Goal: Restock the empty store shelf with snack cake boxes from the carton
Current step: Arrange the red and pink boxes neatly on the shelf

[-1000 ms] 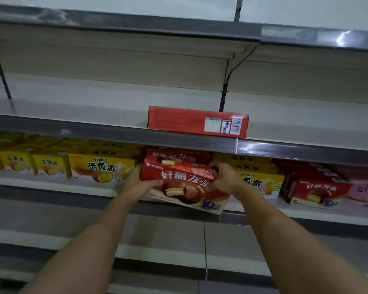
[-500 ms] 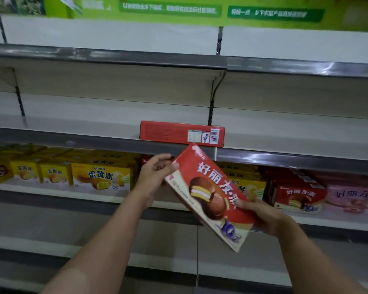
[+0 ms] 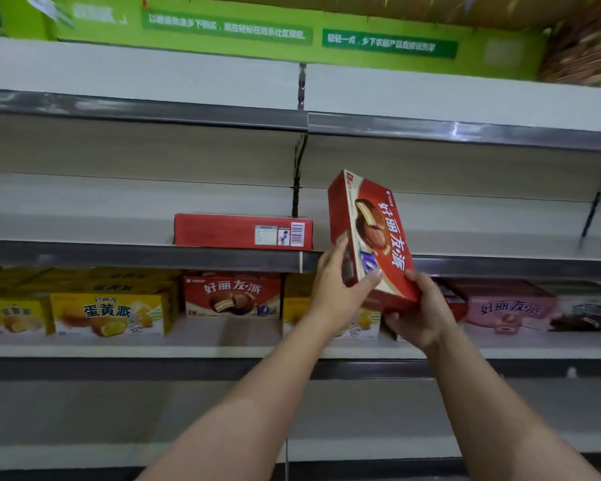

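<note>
The view is filled by a store shelving unit, and places are given here against its middle shelf [image 3: 84, 253], the grey-edged board that crosses the view at mid-height. Above that shelf a further grey-edged shelf [image 3: 153, 109] is seen, and over it a green banner [image 3: 222, 33] with white lettering. Below the middle shelf a stocked row is seen: yellow boxes [image 3: 108, 314] at the left, a red snack cake box [image 3: 231, 295] under the middle, and pink boxes [image 3: 507, 307] at the right. On the middle shelf itself one red box [image 3: 222, 230] is laid flat, its barcode side turned outward. Just to the right of that flat box, in front of the middle shelf's edge, the held snack cake box [image 3: 379, 230] is kept nearly upright and tilted slightly, its top above the shelf board and its base below the edge. The box is gripped at its lower left by the left hand [image 3: 337, 289], thumb laid across the front and fingers against the side. Its bottom end is cupped by the right hand [image 3: 420, 314], with fingers curled around the lower right corner.
</note>
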`<action>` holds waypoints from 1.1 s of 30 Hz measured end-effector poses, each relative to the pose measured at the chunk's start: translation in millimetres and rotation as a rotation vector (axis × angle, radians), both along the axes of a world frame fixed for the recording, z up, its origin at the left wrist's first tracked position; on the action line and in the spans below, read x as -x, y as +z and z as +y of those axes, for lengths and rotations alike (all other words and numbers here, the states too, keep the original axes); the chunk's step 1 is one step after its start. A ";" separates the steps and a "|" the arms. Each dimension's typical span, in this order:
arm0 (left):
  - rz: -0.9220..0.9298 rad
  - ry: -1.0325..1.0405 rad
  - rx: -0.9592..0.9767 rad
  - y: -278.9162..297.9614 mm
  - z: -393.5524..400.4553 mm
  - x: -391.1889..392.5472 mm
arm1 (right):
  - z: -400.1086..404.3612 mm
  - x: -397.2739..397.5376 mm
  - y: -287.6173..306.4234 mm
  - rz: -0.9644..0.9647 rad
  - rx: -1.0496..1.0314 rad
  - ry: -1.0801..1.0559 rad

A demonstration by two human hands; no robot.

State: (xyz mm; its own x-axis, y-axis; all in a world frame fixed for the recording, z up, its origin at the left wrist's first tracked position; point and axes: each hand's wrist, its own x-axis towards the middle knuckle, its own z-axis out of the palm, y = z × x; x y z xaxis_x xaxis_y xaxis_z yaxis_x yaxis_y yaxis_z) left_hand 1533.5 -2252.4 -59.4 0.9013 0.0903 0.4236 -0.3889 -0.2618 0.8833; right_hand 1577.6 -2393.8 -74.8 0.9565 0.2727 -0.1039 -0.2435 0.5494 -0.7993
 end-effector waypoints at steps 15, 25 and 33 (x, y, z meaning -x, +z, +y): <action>0.135 0.359 -0.151 29.5 39.3 -50.3 | 64.2 -31.0 57.9 -0.023 0.196 -0.436; -0.127 0.490 -0.204 -50.5 68.8 -34.0 | 117.6 -41.8 -41.9 -0.074 0.766 -0.716; 0.321 0.612 -0.189 -106.8 193.3 -73.1 | 207.3 -73.0 -56.2 -0.433 1.309 -0.140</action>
State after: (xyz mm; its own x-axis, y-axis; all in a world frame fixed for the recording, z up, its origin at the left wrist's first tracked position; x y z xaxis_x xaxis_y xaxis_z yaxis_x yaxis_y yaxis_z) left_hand 1606.6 -2059.1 -166.2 0.7954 0.5706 0.2042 0.1480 -0.5097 0.8475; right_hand 1650.6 -2186.5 -131.0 0.9890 0.1078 0.1018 0.1476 -0.6525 -0.7432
